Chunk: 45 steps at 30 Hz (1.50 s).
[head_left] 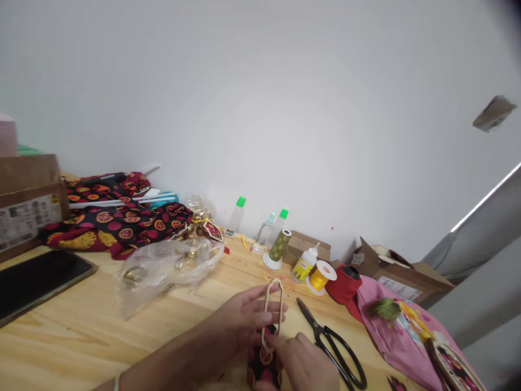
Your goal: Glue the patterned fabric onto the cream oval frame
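Between my hands is a small piece of dark patterned fabric [265,370] with a loop of cream cord [275,281] rising from it. My left hand [240,320] comes in from the left, its fingers round the loop and its thumb near the cord. At the base of the loop, the fingers of my right hand [305,361] press on the cord and fabric; their tips are partly hidden. Black-handled scissors [324,329] lie on the wood just right of my hands, blades pointing away from me.
Along the wall stand a glue bottle [304,263], an olive thread cone [280,245], yellow ribbon [318,279] and several clear bottles. A plastic bag [171,260], patterned cloth [126,222] and a phone [40,282] lie left. Pink cloth [385,339] and a carton [419,277] are right.
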{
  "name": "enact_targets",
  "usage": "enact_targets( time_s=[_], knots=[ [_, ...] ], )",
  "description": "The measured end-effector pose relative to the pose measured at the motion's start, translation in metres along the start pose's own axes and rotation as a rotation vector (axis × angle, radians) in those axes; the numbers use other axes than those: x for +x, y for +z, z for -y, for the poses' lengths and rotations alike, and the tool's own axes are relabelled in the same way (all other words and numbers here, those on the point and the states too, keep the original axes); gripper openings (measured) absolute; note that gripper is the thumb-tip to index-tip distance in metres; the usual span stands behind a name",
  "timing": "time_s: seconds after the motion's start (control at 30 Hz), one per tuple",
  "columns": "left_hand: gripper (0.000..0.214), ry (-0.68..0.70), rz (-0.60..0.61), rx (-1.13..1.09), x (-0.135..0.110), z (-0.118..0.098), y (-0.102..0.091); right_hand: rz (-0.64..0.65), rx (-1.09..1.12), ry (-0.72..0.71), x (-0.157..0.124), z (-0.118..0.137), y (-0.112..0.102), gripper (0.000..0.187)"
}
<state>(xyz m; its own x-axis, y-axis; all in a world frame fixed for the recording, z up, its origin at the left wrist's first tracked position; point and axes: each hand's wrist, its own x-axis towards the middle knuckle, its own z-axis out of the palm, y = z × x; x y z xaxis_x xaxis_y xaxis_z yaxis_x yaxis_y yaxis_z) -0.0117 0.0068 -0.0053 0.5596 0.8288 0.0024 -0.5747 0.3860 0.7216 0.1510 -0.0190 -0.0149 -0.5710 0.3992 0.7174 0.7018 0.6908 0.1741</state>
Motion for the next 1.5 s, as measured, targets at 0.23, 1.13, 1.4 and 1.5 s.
enact_targets(
  time_s=[0.23, 1.13, 1.4, 1.5],
  knots=[
    [0.055, 0.125, 0.053, -0.237, -0.006, -0.022, -0.005, 0.265, 0.009, 0.156, -0.015, -0.051, -0.003, 0.025],
    [0.012, -0.092, -0.058, -0.003, 0.021, 0.005, 0.008, -0.108, 1.129, 0.973, 0.021, -0.046, 0.001, 0.026],
    [0.014, -0.082, -0.136, -0.083, 0.019, 0.014, 0.013, -0.168, 1.257, 1.161, 0.018, -0.041, 0.008, 0.026],
    [0.016, -0.083, -0.139, -0.060, 0.018, 0.013, 0.015, -0.168, 1.286, 1.209, 0.015, -0.041, 0.013, 0.027]
  ],
)
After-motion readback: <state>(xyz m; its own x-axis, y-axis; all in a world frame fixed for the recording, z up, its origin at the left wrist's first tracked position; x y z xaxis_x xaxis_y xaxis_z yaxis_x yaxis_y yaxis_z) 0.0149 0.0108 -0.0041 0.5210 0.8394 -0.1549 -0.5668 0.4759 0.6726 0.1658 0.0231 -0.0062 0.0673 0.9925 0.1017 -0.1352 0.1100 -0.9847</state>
